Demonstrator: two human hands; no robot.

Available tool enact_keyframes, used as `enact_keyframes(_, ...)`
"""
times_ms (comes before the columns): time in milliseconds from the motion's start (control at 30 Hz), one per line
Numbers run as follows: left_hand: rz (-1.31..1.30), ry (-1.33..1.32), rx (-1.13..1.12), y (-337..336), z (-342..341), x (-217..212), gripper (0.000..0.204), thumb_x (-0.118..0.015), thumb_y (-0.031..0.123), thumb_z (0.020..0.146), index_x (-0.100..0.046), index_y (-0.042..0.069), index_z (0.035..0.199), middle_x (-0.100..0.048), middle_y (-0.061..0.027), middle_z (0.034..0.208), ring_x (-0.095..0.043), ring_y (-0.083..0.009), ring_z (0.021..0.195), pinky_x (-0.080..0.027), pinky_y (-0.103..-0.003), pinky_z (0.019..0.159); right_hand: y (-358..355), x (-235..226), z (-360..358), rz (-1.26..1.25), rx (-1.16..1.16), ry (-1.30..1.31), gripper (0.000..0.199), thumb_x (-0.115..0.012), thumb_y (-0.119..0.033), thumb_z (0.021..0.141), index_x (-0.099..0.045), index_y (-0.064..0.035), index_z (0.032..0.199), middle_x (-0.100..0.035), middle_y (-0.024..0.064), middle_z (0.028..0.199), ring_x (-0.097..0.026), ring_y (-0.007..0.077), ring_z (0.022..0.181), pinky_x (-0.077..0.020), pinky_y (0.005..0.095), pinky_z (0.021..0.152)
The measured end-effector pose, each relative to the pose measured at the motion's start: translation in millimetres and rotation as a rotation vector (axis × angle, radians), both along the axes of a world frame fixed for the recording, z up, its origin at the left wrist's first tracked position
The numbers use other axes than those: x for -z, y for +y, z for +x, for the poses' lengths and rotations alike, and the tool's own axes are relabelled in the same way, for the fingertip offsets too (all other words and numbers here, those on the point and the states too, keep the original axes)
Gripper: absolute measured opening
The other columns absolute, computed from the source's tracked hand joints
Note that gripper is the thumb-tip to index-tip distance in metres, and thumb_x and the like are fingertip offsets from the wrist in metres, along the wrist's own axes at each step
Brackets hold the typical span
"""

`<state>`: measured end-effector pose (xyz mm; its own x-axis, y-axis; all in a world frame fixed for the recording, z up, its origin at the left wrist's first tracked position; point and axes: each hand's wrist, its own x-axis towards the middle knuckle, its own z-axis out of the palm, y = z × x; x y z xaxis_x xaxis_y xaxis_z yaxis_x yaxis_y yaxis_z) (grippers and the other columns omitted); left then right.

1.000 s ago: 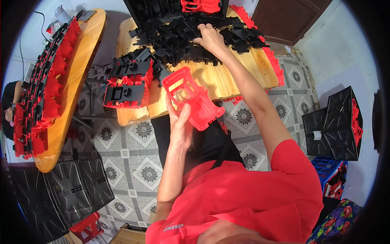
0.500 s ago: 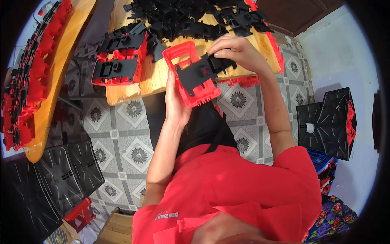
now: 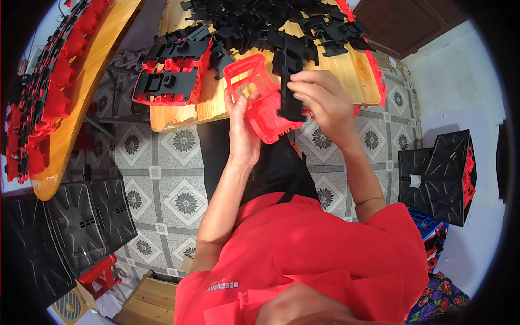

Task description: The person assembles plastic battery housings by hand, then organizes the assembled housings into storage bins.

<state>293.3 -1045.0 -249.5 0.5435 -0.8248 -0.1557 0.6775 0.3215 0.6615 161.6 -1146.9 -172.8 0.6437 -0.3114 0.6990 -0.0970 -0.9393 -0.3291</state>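
Note:
My left hand grips the lower left side of a red plastic frame with two open bays, held tilted over the table's front edge. My right hand pinches a black plastic plate, turned nearly edge-on, at the frame's right side. Whether the plate touches the frame I cannot tell. To the left on the table, red frames fitted with black plates are stacked. A heap of loose black plates covers the back of the table.
The wooden table ends just ahead of my lap. At far left, a long wooden board stands beside rows of red and black parts. Black crates are at the right, more black crates at lower left, near a red stool.
The black plate, which lay flat across the red frame, is now lifted off and turned upright at its right side. My view has shifted slightly.

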Motion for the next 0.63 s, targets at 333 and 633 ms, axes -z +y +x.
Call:
enact_keyframes(333,-0.079,-0.036,0.096,5.1,7.6,-2.2,0.081,-0.056,0.036,0.093,-0.004,0.018,0.152,-0.041,-0.0115,0.132,-0.046,-0.0215,0.119,-0.041,-0.039,0.101,15.0,-8.5,4.0,-0.062,-0.201,0.153,0.029,-0.059,0.006,0.068,-0.068,0.0009,0.095,-0.064,0.0091,0.103,-0.059,0.0283,0.095,-0.0511,0.0359,0.08)
enact_keyframes(633,-0.063,-0.046,0.083,7.8,2.1,-11.1,0.067,-0.052,0.034,0.095,-0.018,0.017,0.15,-0.044,-0.0053,0.136,-0.049,-0.0194,0.121,-0.043,-0.037,0.1,21.4,-8.6,6.4,-0.089,-0.235,0.21,0.032,-0.06,0.006,0.065,-0.069,-0.0018,0.095,-0.063,0.0092,0.102,-0.059,0.0287,0.095,-0.0517,0.0353,0.079)
